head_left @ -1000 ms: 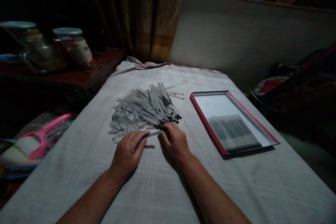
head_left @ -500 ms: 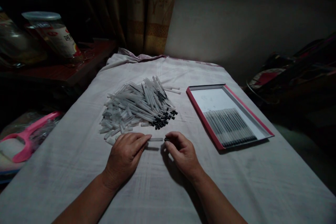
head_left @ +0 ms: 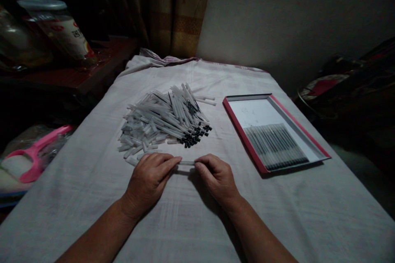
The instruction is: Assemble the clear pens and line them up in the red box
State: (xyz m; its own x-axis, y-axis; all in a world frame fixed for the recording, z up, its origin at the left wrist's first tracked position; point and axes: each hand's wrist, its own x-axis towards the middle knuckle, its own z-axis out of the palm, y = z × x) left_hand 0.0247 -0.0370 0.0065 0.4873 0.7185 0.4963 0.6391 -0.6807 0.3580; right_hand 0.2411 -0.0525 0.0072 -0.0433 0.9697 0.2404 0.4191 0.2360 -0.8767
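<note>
In front of the pile, my left hand (head_left: 149, 178) pinches one end of a thin, clear pen (head_left: 187, 163) between thumb and fingers. My right hand (head_left: 218, 178) is closed on the pen's other end, so it lies level between both hands, just above the cloth. My fingertips hide both ends. Just beyond my hands is a heap of translucent pen barrels (head_left: 163, 117), many with black ends (head_left: 193, 137). Short, clear caps (head_left: 132, 139) are heaped on its left side.
On the right lies a shallow red-edged box (head_left: 242, 141) with a row of black-ended pens (head_left: 274, 146) inside. A pale checked cloth (head_left: 173, 222) covers the table. At left are a lidded jar (head_left: 61, 33) on a dark red surface and a pink handled object (head_left: 33, 158).
The gap between the clear tube in my left hand and the dark piece in my right fingers has closed. My right fingers now meet the tube's end. The view has shifted slightly.
</note>
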